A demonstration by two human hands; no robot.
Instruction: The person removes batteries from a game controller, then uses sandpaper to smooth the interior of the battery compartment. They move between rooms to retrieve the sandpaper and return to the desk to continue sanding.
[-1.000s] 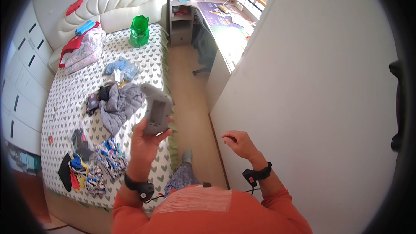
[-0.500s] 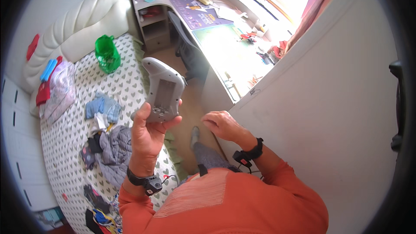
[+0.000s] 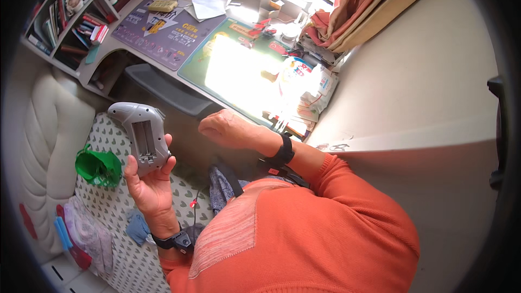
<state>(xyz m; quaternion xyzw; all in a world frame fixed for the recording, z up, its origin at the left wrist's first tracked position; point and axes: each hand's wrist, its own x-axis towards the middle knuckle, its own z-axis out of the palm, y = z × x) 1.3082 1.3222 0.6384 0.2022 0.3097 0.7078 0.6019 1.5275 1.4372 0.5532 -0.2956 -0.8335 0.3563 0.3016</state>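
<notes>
A light grey game controller is gripped by its lower end in my left hand, raised over the near side of the bed. Its back faces me, and the long battery compartment lies uncovered, with no batteries visible in it. To the right, apart from the controller, my right hand is held in front of the desk. Its fingers are curled closed; whether anything is inside them is hidden.
A curved desk with mats, papers, cables and clutter runs along the window. A dark chair is tucked under it. On the bed are a green plastic bag and clothes. A white wall borders the right.
My view has turned toward the desk and window, and I am nearer to them. The left hand still holds the controller, now farther left in view. The right hand is more tightly curled.
</notes>
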